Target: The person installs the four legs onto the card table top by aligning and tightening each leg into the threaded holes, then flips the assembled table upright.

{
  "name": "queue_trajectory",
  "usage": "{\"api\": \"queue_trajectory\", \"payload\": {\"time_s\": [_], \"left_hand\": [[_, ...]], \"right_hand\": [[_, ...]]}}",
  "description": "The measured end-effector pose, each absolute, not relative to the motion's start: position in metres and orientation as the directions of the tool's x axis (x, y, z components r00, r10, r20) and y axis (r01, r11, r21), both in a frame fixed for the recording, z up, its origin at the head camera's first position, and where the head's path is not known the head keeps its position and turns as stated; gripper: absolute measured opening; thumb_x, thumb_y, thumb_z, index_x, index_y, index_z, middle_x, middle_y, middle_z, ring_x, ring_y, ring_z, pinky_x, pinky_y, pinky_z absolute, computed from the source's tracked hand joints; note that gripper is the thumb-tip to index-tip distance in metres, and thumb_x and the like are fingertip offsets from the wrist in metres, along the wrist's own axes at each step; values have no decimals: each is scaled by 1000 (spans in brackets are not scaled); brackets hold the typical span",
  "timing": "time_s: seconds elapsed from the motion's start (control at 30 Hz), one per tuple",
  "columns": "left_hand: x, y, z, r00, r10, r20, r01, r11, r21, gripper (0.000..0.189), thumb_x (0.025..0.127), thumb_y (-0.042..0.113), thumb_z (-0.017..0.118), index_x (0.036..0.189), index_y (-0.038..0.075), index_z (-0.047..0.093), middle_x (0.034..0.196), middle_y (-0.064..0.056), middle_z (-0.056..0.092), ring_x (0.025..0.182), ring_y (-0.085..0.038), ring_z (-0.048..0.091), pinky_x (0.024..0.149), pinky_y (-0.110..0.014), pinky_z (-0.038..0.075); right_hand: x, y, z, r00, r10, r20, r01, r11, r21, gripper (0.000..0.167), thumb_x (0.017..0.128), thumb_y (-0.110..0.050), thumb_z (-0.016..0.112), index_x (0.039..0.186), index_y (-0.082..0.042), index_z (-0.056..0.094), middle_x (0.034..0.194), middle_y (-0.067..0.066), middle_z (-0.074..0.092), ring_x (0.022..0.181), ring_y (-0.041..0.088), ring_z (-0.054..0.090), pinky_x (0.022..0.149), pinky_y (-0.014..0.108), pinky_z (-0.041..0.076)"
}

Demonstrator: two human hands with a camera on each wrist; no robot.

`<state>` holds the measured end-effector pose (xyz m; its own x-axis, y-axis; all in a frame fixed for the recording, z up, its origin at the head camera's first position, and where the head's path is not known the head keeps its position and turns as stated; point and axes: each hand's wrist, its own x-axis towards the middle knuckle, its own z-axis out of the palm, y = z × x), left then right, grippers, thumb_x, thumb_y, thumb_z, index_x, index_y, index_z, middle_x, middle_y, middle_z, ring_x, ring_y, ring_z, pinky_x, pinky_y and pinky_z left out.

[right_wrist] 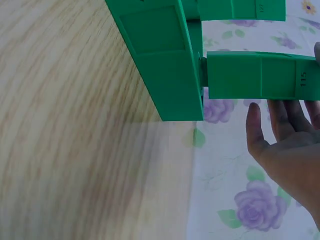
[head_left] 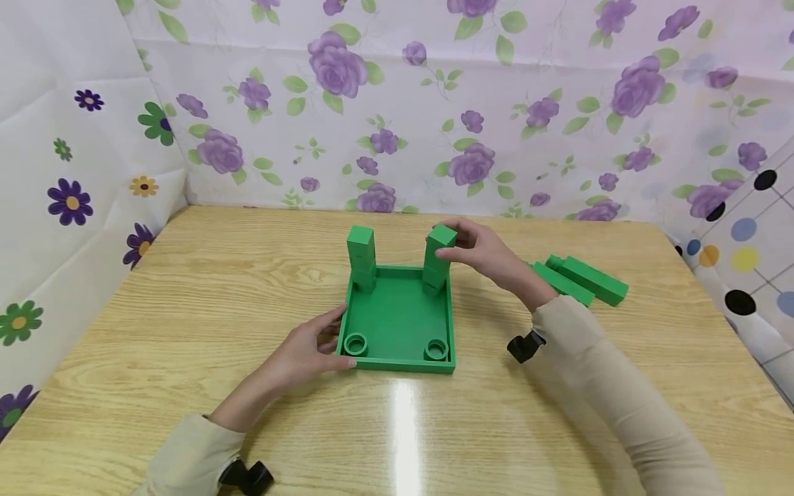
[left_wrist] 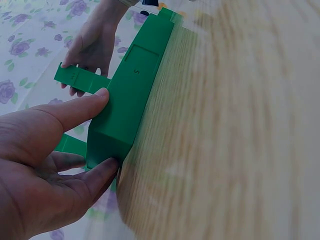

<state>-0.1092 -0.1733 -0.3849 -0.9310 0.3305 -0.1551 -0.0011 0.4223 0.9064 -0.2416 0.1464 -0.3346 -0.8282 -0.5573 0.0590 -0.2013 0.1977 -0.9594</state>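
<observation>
A green square tray (head_left: 400,320) with a raised rim lies on the table, with round sockets showing in its two near corners. My left hand (head_left: 307,351) holds its near left corner, thumb on the front edge and fingers along the left side. One square green post (head_left: 362,251) stands upright in the far left corner. My right hand (head_left: 486,255) grips a second green post (head_left: 437,258) near its top at the far right corner. In the right wrist view a thin gap with a round neck shows between that post (right_wrist: 260,75) and the tray (right_wrist: 165,75).
Two loose green posts (head_left: 589,279) lie side by side on the wooden table (head_left: 236,275) to the right, behind my right forearm; a narrower round end shows on one. Floral cloth (head_left: 403,103) hangs along the table's back edge, with patterned sheets at both sides.
</observation>
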Motion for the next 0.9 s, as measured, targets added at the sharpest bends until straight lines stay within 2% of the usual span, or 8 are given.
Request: {"api": "queue_trajectory", "payload": {"time_s": [0.13, 0.33, 0.47, 0.63, 0.9], "left_hand": [[-109, -174, -385, -931, 331, -156, -4, 419, 908, 91, 80, 10, 81, 152, 3, 26, 135, -18, 49, 123, -32, 48, 102, -37, 45], [-109, -174, -384, -930, 332, -160, -9, 413, 911, 91, 80, 9, 81, 152, 3, 26, 136, -18, 48, 124, -32, 47, 102, -36, 44], [-110, -174, -384, -930, 329, -160, -6, 424, 906, 91, 80, 10, 81, 152, 3, 26, 136, -18, 48, 124, -32, 47, 102, -35, 44], [-111, -173, -384, -933, 323, -157, -1, 433, 901, 91, 79, 10, 81, 152, 3, 27, 135, -18, 49, 124, -32, 47, 102, -36, 45], [-110, -172, -384, -933, 326, -153, 0, 425, 905, 91, 80, 10, 81, 152, 2, 26, 138, -19, 47, 124, -33, 47, 101, -37, 45]], "right_hand": [[-237, 143, -329, -837, -543, 69, -245, 258, -935, 47, 92, -20, 69, 132, -5, 50, 120, 12, 55, 107, 29, 55, 90, 47, 48], [-233, 137, -325, -880, -466, 88, -291, 385, -876, 47, 88, -22, 74, 125, -4, 51, 115, 11, 54, 102, 29, 57, 88, 38, 50], [-230, 133, -324, -907, -408, 106, -307, 466, -830, 45, 84, -26, 78, 115, -4, 53, 109, 11, 56, 97, 26, 58, 79, 40, 51], [-227, 128, -324, -935, -332, 123, -291, 523, -801, 46, 81, -32, 80, 106, -6, 52, 103, 10, 59, 94, 25, 59, 75, 39, 51], [-222, 124, -327, -950, -216, 227, -312, 586, -748, 47, 79, -37, 81, 92, -7, 48, 87, 10, 55, 75, 24, 54, 63, 37, 47]]}}
